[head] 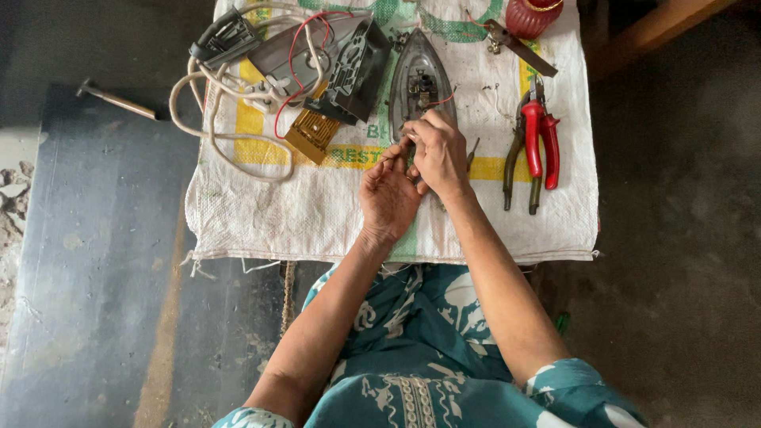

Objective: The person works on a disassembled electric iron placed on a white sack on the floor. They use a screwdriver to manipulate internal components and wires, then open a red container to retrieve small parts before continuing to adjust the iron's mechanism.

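Iron soleplate (418, 79) on printed white sack (317, 214), left hand (388, 194) open, right hand (438, 150) fingers pinched, contents unclear

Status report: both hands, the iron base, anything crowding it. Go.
Left hand and right hand meet fingertip to fingertip at iron soleplate rear. Any held part too small to tell. Pliers right, apart.

White woven sack cloth (317, 214) with yellow bands and green printing covers the surface. At its 12 o'clock, a grey metal iron soleplate (420, 79) with a thin red wire. At 10 o'clock, a black iron casing (357, 67), cream cord (214, 135), red wires and a gold-ribbed block (313, 131). At 3 o'clock, red-handled pliers (541, 135) beside olive-handled pliers (514, 154). At 1 o'clock, a dark red ribbed pot (529, 16). Garment (420, 341): teal with white floral print.
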Demonstrator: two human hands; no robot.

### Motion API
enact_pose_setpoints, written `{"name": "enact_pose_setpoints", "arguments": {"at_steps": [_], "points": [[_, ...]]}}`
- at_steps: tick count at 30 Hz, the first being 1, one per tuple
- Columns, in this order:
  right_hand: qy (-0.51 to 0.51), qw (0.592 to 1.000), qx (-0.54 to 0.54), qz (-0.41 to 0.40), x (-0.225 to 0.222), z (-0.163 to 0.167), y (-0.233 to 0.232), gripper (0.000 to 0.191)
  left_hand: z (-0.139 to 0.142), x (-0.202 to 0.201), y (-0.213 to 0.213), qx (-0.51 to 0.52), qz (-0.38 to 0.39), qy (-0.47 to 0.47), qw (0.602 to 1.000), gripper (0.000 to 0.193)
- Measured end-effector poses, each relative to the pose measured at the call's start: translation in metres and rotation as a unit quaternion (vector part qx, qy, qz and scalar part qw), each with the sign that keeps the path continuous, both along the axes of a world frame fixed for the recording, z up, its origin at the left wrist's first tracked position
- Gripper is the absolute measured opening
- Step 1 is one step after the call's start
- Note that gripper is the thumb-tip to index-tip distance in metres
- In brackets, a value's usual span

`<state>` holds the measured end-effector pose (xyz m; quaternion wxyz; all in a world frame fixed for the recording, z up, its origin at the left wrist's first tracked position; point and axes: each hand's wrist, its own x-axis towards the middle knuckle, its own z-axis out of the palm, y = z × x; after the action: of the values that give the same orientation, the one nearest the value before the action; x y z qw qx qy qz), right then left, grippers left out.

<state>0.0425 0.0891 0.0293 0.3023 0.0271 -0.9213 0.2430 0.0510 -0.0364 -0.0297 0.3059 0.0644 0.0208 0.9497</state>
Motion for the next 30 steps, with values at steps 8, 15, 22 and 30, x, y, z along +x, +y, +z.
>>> {"name": "enact_pose_setpoints", "arguments": {"at_steps": [8, 15, 22, 30], "points": [[-0.039, 0.999, -0.002, -0.018, -0.007, -0.018, 0.006, 0.023, 0.002, -0.002, -0.002, -0.023, 0.0, 0.017, 1.0, 0.041], [-0.004, 1.0, 0.029, 0.003, -0.005, -0.017, 0.005, 0.028, 0.003, 0.0, -0.003, 0.015, 0.009, 0.04, 0.999, 0.043], [-0.024, 1.0, 0.015, -0.014, -0.004, -0.009, 0.0, 0.027, 0.007, 0.002, -0.003, 0.0, 0.007, 0.008, 1.0, 0.045], [-0.017, 0.999, -0.007, -0.027, 0.0, -0.004, 0.002, 0.021, 0.006, -0.001, 0.0, -0.026, 0.002, -0.002, 1.0, 0.045]]}}
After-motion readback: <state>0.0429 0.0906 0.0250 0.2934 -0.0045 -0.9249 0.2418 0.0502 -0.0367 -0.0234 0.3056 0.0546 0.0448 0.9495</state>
